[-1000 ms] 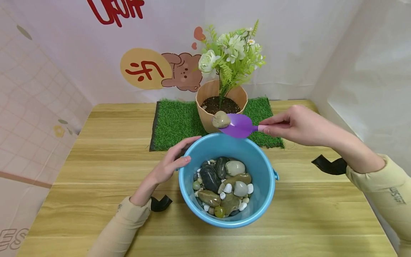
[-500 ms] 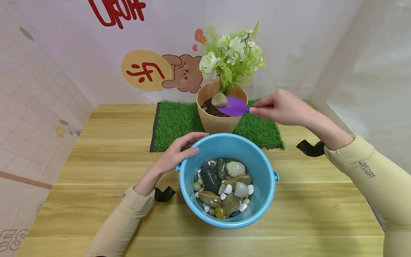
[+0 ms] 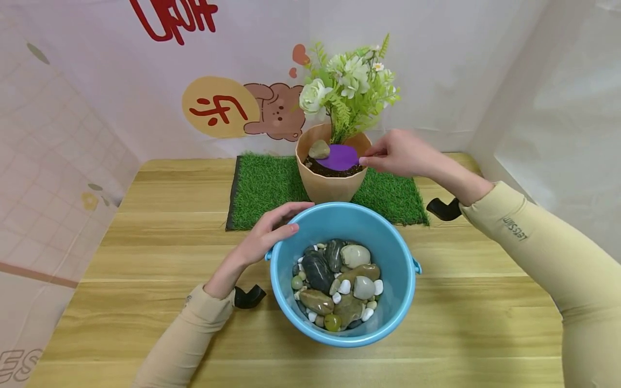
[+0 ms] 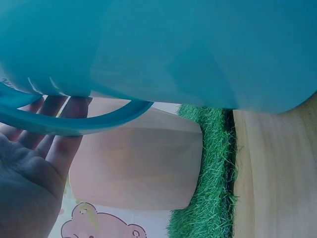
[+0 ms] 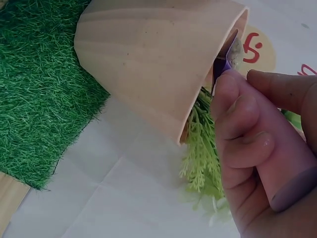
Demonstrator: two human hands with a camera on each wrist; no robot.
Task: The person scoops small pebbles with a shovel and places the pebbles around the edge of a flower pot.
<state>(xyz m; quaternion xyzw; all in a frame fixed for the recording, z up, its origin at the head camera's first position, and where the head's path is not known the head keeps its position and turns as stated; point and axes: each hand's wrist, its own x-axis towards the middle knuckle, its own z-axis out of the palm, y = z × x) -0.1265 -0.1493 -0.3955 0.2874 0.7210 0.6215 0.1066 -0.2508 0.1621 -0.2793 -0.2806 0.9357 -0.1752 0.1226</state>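
Observation:
My right hand (image 3: pixel 405 153) grips the pink handle (image 5: pixel 287 148) of a small garden trowel (image 3: pixel 342 157). Its purple blade lies inside the peach flowerpot (image 3: pixel 335 189), over dark soil (image 3: pixel 337 172). A beige stone (image 3: pixel 319 149) is at the blade's left tip, above the soil by the pot's left wall; whether it still rests on the blade is unclear. My left hand (image 3: pixel 262 240) holds the blue bucket (image 3: pixel 411 293) at its left rim, thumb over the edge and fingers against the outer wall. The left wrist view shows these fingers behind the bucket's handle (image 4: pixel 119 118).
Several wet stones (image 3: pixel 346 307) and white pebbles lie in the bucket. White flowers and green leaves (image 3: pixel 351 81) rise from the pot, close to the right hand. An artificial grass mat (image 3: pixel 264 188) lies under the pot on the wooden table (image 3: pixel 170 215).
My right hand has carried the trowel and stone from above the bucket's far rim forward and left into the pot. The left hand has slid slightly along the rim and stays there.

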